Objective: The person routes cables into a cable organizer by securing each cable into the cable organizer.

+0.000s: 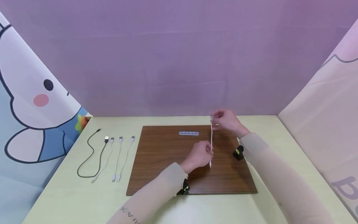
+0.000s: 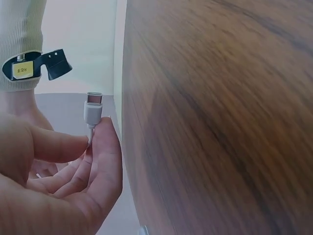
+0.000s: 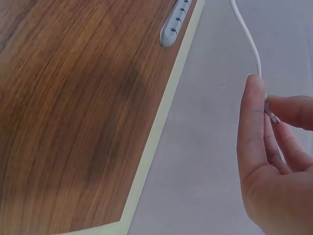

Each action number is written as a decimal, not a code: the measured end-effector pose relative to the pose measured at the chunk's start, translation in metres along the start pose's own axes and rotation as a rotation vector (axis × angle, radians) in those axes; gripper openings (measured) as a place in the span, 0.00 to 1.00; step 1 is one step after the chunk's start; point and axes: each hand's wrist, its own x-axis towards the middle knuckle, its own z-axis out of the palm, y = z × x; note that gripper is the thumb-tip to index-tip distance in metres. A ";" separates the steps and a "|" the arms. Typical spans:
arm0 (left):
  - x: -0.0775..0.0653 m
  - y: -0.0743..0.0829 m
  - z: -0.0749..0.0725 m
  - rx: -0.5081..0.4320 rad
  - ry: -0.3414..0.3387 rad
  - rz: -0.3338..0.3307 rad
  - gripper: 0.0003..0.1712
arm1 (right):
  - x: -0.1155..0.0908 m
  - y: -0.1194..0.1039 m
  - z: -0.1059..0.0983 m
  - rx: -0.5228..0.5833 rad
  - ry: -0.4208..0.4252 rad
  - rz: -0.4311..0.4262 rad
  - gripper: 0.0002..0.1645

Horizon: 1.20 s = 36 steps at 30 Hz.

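A short white USB cable (image 1: 211,133) is stretched between both hands above the brown wooden board (image 1: 162,161). My left hand (image 1: 200,153) pinches its near end between thumb and fingers. In the left wrist view a USB-C-looking plug (image 2: 93,112) sticks up past those fingertips. Farther off, my right hand (image 1: 226,119) pinches the other end by the plug, which its fingers mostly hide in the right wrist view. A pale grey cable clip strip (image 1: 188,133) with several slots lies on the board near its far edge, left of the right hand.
Left of the board, a black USB cable (image 1: 81,165) lies in a loop on the pale table (image 1: 98,205). Beside it are three white cables, among them one (image 1: 118,158) lying nearly straight. A purple cloth (image 1: 179,62) hangs behind the table, with printed cloths at both sides.
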 end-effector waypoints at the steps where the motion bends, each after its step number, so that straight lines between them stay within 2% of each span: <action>1: 0.000 -0.001 -0.002 -0.005 0.002 0.000 0.02 | 0.001 0.000 0.001 -0.001 -0.002 -0.002 0.21; 6: -0.003 -0.009 -0.008 -0.045 0.015 0.001 0.03 | 0.005 -0.002 0.008 0.021 -0.016 0.008 0.21; 9: -0.003 -0.013 -0.011 -0.039 0.023 -0.006 0.04 | 0.008 -0.004 0.013 0.019 -0.020 0.013 0.20; 14: -0.003 -0.014 -0.014 -0.019 0.043 -0.007 0.04 | 0.016 -0.005 0.018 0.004 -0.023 0.003 0.19; 21: -0.002 -0.015 -0.014 -0.065 0.051 -0.021 0.04 | 0.019 -0.005 0.025 -0.001 -0.020 -0.010 0.19; 36: -0.001 -0.018 -0.021 0.011 0.121 -0.046 0.04 | 0.027 -0.005 0.039 -0.061 0.005 -0.052 0.18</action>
